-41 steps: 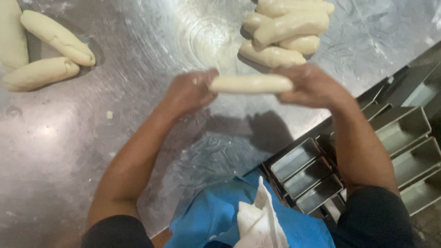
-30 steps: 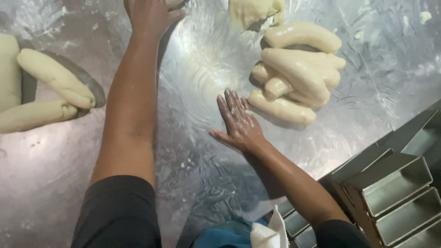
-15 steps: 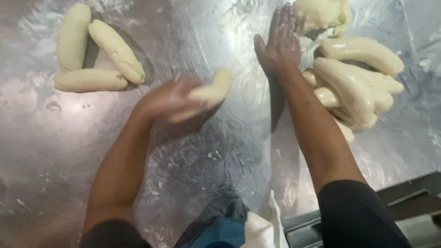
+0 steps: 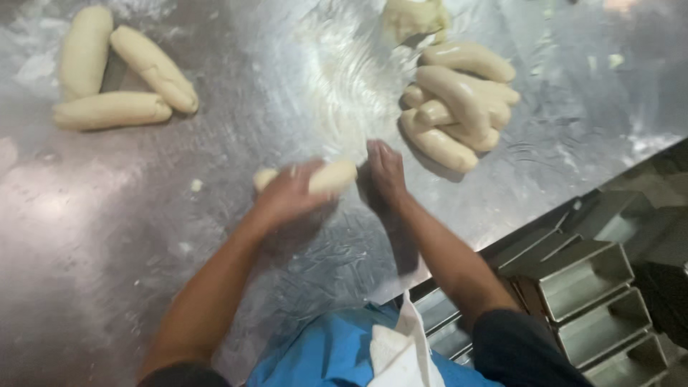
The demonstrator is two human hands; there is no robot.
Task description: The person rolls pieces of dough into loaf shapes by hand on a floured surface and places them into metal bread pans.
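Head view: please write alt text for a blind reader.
A left hand holds a dough roll above a steel table, the right hand beside it. Dough piles and loaf tins lie nearby.

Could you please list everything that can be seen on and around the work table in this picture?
Metal table: one, grey steel dusted with flour, fills most of the view.
Dough roll in hand: one, pale cream, at the table's centre.
Three dough rolls: three, pale cream, far left, touching one another.
Pile of dough rolls: about five, pale cream, heaped far right of centre.
Dough lump: one, pale cream, at the top edge above the pile.
Loaf tins: several, grey metal, lower right beside the table.
Blue apron: one, bottom centre.
White cloth: one, tucked at the apron.
Left hand: blurred, over the roll.
Right hand: at the roll's right end.
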